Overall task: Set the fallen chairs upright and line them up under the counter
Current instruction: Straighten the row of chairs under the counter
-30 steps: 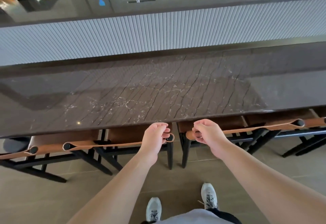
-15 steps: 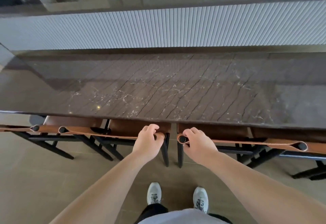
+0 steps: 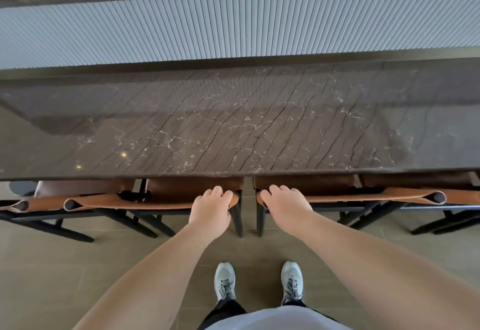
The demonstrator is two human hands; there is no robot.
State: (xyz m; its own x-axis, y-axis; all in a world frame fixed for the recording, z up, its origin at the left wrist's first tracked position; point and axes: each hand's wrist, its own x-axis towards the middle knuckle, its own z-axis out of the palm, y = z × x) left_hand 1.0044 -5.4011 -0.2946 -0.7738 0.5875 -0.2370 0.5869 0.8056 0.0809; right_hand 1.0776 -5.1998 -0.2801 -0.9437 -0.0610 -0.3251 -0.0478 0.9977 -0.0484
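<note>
Several chairs with brown leather seats and black frames stand upright in a row, their seats partly under the dark marble counter (image 3: 233, 127). My left hand (image 3: 211, 206) rests on the right end of the backrest of the chair left of centre (image 3: 135, 201), fingers curled over its top. My right hand (image 3: 284, 203) lies the same way on the left end of the backrest of the chair right of centre (image 3: 363, 196). A narrow gap separates these two chairs. Another chair (image 3: 31, 203) shows at the far left and one (image 3: 462, 196) at the far right.
Behind the counter rises a white ribbed panel (image 3: 233, 25) with a higher ledge on top. The floor is beige tile (image 3: 52, 277). My two feet in pale sneakers (image 3: 224, 281) stand just behind the gap between the middle chairs.
The two middle chairs have slid further in under the counter edge. My hands went from gripping the backrest ends to lying over their tops. The view tipped downward.
</note>
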